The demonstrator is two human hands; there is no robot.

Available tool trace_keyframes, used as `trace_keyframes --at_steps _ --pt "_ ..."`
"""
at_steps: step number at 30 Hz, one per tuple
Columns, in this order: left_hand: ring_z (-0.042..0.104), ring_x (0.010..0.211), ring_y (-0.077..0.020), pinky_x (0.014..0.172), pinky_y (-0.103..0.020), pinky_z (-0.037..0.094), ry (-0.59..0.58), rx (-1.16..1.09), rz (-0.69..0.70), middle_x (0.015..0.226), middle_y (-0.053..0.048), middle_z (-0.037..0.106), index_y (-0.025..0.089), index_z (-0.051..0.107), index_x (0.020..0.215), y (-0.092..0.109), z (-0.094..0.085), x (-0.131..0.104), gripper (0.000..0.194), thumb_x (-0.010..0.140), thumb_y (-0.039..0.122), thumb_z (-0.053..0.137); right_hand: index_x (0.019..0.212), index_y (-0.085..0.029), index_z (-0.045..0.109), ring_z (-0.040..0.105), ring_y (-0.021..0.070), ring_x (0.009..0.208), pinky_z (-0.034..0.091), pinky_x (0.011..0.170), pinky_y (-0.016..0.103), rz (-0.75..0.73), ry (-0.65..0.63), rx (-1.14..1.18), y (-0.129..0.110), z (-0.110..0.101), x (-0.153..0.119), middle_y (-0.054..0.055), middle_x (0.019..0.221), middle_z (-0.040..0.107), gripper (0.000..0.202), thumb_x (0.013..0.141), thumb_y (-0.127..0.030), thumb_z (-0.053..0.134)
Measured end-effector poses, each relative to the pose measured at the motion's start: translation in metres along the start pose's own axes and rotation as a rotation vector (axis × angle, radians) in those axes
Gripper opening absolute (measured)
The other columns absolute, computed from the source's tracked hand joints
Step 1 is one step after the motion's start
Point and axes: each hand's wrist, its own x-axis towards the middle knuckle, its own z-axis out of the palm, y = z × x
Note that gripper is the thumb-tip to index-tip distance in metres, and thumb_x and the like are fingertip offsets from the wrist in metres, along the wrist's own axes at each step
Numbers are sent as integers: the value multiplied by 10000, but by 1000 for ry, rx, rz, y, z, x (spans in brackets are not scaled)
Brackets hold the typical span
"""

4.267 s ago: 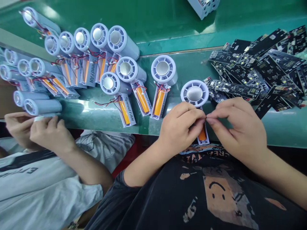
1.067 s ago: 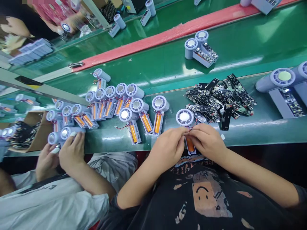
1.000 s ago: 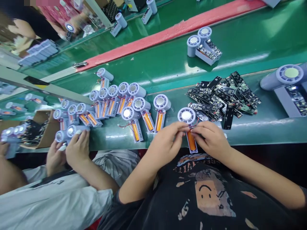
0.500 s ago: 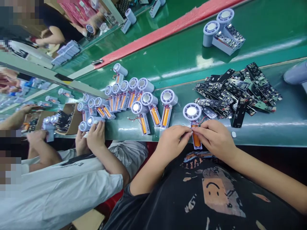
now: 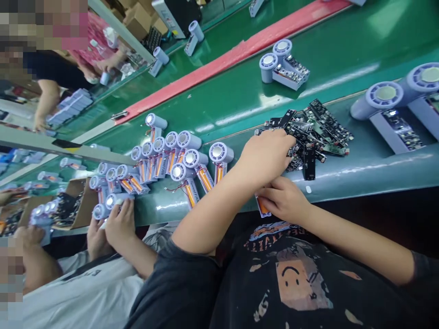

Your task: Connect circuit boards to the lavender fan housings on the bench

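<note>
My left hand [image 5: 269, 153] reaches across to the near-left side of a heap of black circuit boards [image 5: 310, 160]. Its fingers are curled, and the fingertips are hidden, so what they hold cannot be made out. Just below it, my right hand [image 5: 286, 198] is closed around the handle of a light purple handheld fan [image 5: 263, 209] at the bench edge. An orange battery shows in the handle's open side, while my left hand and forearm cover the fan's round head.
Left of my forearm stand several fans with orange batteries [image 5: 194, 159]. Fans fitted with boards lie on the green belt [image 5: 291, 80] and at the right [image 5: 394, 128]. A small white piece [image 5: 308, 189] lies on the bench. A co-worker's hands [image 5: 120, 221] work at the left.
My left hand has left the fan's handle and moved up and right to the board heap. My right hand stays on the fan. The camera view has shifted to the right.
</note>
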Motion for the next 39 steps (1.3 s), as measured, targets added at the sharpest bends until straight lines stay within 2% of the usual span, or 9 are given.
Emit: trace_keyframes --at_steps 4,9,15,21,25,29,32,35,39 --pt "694 920 -291 794 -433 547 -164 103 -18 947 -95 723 160 703 923 -4 9 20 143 815 72 669 864 -177 742 525 181 731 409 632 318 -7 7 -32 -1 0 0 54 780 600 253 990 -207 525" --pt "672 1057 -225 970 -418 526 27 -381 30 1051 -65 735 186 636 917 -39 4 4 135 807 165 712 903 -159 749 520 158 709 411 629 295 17 -5 39 -2 -1 2 38 782 562 204 980 -178 561" --pt "740 900 -177 816 -315 595 417 -1440 -176 939 -14 736 219 506 966 -47 -3 -68 322 829 408 727 956 -196 755 552 150 728 474 654 288 103 -87 174 3 -3 7 28 837 532 178 990 -229 584" --pt "531 447 -79 451 -197 430 433 -1767 -493 691 64 610 212 489 950 -14 51 -140 310 813 404 690 941 -189 741 543 163 759 454 655 294 125 -61 103 -5 -1 5 36 839 534 179 985 -188 568" --pt "435 496 -62 503 -192 382 478 -1518 -543 693 72 525 204 535 1016 -3 69 -149 251 811 301 643 951 -170 735 504 180 740 374 641 322 64 -24 -128 -14 2 -5 51 831 575 193 1007 -197 552" --pt "606 794 -141 737 -267 511 424 -819 -340 885 -23 646 190 638 1024 -5 48 -125 151 878 196 598 975 -170 722 554 198 824 359 688 344 105 -30 -216 -21 3 -10 100 1014 663 224 1032 -222 512" --pt "652 1074 -235 936 -383 537 202 -468 -233 1119 -96 703 179 672 1138 -9 26 -93 232 916 201 605 941 -176 714 554 212 821 334 692 356 111 -13 -332 -25 3 -9 106 1001 690 268 1047 -253 480" --pt "689 1048 -274 901 -427 564 -41 -266 -306 1143 -114 732 180 686 1197 -12 10 -66 282 928 224 614 953 -197 711 558 217 840 335 713 358 75 -12 -378 -26 3 -7 85 974 716 281 1056 -236 452" --pt "699 1031 -271 853 -405 571 -137 -201 -292 1157 -91 749 215 712 1181 -18 -1 -57 281 920 215 606 992 -192 705 573 227 945 362 769 370 26 -23 -356 -25 2 -7 73 1118 742 222 1034 -190 488"
